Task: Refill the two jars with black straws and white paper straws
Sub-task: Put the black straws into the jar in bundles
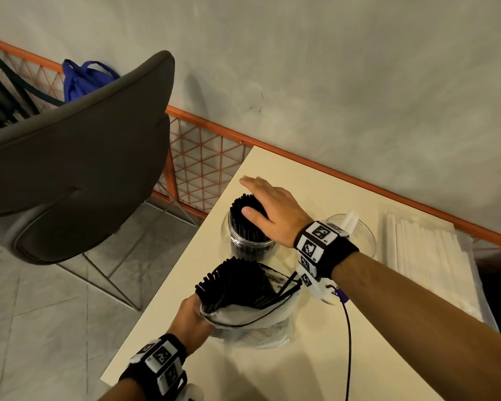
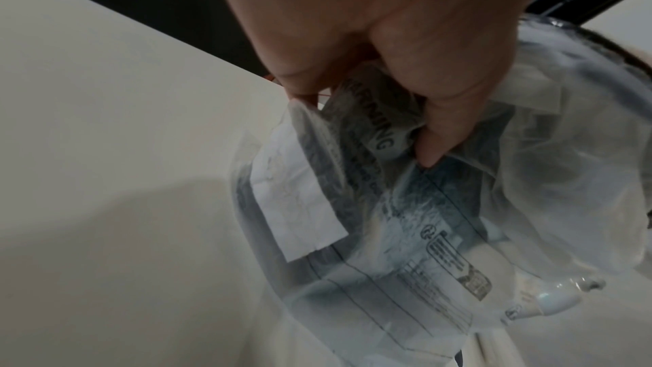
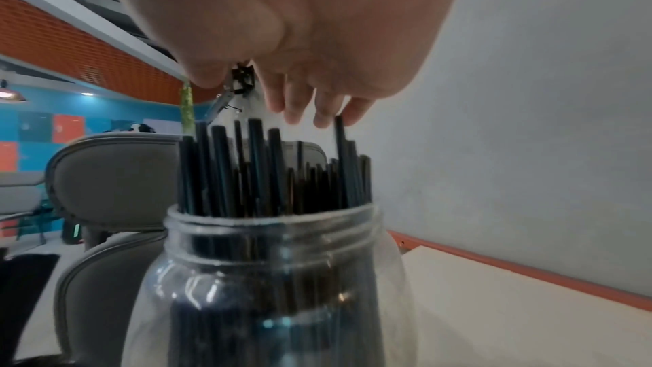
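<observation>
A glass jar (image 1: pixel 252 244) (image 3: pixel 275 275) packed with black straws (image 3: pixel 268 169) stands near the table's left edge. My right hand (image 1: pixel 268 208) (image 3: pixel 300 80) lies flat over the straw tops, fingers straight, touching them. My left hand (image 1: pixel 190 316) (image 2: pixel 388 52) grips a clear plastic bag (image 1: pixel 252 322) (image 2: pixel 405 219) with a fan of black straws (image 1: pixel 235 282) sticking out, just in front of the jar. A second glass jar (image 1: pixel 365 235) with a few white straws (image 1: pixel 350 219) sits behind my right wrist, partly hidden.
A pack of white paper straws (image 1: pixel 428 256) lies at the table's right. A grey chair (image 1: pixel 75 157) stands left of the cream table (image 1: pixel 301 180). An orange rail (image 1: pixel 344 172) runs along the wall behind. A cable (image 1: pixel 348 342) trails over the table.
</observation>
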`<state>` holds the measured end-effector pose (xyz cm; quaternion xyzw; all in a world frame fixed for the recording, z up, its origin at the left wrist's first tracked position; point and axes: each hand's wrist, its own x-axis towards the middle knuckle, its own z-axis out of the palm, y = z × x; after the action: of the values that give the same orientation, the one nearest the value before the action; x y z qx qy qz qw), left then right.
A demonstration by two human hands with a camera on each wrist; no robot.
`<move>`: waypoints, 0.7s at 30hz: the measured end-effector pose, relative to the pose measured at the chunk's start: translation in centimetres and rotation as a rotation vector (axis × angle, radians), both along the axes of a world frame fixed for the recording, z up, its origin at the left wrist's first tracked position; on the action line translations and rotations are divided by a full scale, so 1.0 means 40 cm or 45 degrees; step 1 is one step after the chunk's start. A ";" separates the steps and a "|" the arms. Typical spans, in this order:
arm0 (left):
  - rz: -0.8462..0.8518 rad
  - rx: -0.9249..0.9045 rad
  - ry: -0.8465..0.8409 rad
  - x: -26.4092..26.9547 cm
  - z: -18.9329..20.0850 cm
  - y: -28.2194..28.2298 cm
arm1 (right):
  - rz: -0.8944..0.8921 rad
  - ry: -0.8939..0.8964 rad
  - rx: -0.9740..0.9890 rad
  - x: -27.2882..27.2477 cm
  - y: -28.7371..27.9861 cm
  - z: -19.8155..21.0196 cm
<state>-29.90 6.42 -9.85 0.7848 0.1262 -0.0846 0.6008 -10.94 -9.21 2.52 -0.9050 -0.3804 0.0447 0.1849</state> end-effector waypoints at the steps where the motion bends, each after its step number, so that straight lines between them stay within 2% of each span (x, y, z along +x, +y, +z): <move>1: 0.001 -0.004 -0.004 0.000 -0.001 -0.001 | 0.044 -0.032 -0.037 -0.006 0.006 0.005; 4: 0.001 0.007 -0.019 -0.001 -0.001 0.000 | 0.131 -0.137 -0.311 -0.023 0.014 -0.012; 6: 0.003 0.013 -0.016 -0.001 0.002 0.000 | 0.099 -0.126 -0.448 -0.025 0.008 -0.034; 9: -0.010 0.028 -0.005 -0.002 0.006 -0.004 | 0.056 -0.028 -0.467 -0.021 0.002 -0.032; 11: 0.012 0.023 0.000 -0.002 0.007 -0.002 | 0.054 0.014 -0.354 -0.028 0.002 -0.003; 14: 0.030 0.009 0.014 -0.004 0.009 -0.001 | 0.027 0.084 0.023 -0.065 -0.030 0.055; 16: 0.023 0.017 0.000 -0.004 0.008 0.002 | -0.018 0.197 0.157 -0.108 -0.080 0.076; 19: 0.017 0.040 0.005 -0.002 0.006 0.003 | -0.139 0.408 0.168 -0.191 -0.184 0.050; 21: 0.026 0.015 0.021 -0.002 -0.003 0.005 | -0.292 0.561 0.250 -0.243 -0.248 -0.007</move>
<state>-29.99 6.60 -9.98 0.7862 0.1396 -0.0841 0.5961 -20.65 -19.12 2.23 -0.8884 -0.2283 0.1822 0.3540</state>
